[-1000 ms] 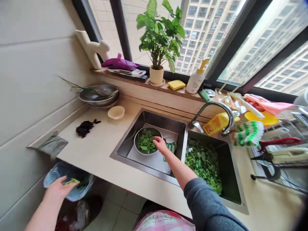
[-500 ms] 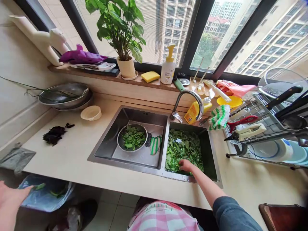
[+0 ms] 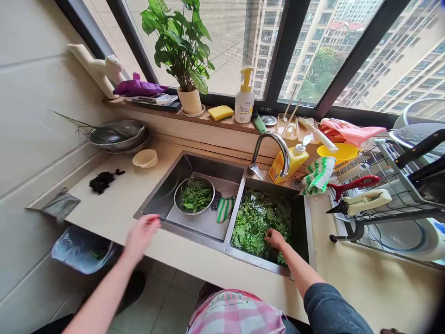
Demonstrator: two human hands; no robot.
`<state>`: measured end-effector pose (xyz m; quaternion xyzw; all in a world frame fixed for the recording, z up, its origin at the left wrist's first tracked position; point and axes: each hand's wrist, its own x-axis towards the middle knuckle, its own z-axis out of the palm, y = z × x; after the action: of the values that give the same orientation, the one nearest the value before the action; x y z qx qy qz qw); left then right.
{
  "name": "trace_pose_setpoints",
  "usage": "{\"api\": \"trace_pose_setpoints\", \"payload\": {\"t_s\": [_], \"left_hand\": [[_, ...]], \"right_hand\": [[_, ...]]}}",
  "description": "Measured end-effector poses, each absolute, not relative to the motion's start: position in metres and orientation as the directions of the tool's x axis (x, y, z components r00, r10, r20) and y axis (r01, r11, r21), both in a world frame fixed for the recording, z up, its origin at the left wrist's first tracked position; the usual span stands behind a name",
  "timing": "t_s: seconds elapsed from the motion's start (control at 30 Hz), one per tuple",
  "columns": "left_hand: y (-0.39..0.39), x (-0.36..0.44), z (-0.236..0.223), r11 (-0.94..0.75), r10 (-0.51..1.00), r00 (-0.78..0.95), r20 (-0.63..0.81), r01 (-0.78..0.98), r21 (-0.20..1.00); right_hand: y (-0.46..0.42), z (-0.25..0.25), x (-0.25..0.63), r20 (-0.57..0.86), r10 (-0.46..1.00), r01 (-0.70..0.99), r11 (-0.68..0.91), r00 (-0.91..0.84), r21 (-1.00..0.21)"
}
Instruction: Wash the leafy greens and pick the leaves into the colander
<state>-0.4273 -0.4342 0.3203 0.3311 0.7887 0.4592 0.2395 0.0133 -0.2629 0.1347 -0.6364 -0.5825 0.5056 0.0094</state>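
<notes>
My right hand (image 3: 276, 239): fingers curled into leafy greens (image 3: 257, 218) in the right sink basin (image 3: 301, 222); I cannot tell how firmly they close. My left hand (image 3: 144, 232): above the table edge (image 3: 121, 220), blurred, its grip unclear.

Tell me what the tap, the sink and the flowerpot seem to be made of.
Tap: probably chromed metal, mirror-bright with sharp highlights.
Sink: likely stainless steel with a satin finish, judging by its grey, softly reflecting surface.
Flowerpot: smooth, cream, fairly matt; ceramic or plastic, the look doesn't settle which.
</notes>
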Motion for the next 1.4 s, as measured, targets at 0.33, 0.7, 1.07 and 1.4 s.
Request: {"api": "trace_pose_setpoints", "payload": {"t_s": [0.33, 0.7, 1.07, 1.4], "left_hand": [[-0.330, -0.167, 0.263, 0.211, 0.977, -0.017, -0.211, 0.148, 0.966], [-0.329, -0.173, 0.276, 0.431, 0.899, 0.056, -0.434, -0.285, 0.856], [-0.330, -0.171, 0.288, 0.401, 0.916, 0.100, -0.388, -0.199, 0.894], [-0.323, -0.172, 0.291, 0.478, 0.853, 0.065, -0.518, -0.497, 0.725]], "right_hand": [[-0.287, 0.238, -0.004, -0.267, 0.834, 0.274, -0.145, -0.482, -0.951], [-0.303, 0.259, -0.001, -0.051, 0.955, 0.238, 0.020, -0.291, -0.971], [-0.290, 0.287, -0.012, 0.344, 0.858, 0.564, 0.511, -0.382, -0.648], [-0.279, 0.279, -0.005, -0.186, 0.941, 0.085, -0.168, -0.283, -0.982]]}}
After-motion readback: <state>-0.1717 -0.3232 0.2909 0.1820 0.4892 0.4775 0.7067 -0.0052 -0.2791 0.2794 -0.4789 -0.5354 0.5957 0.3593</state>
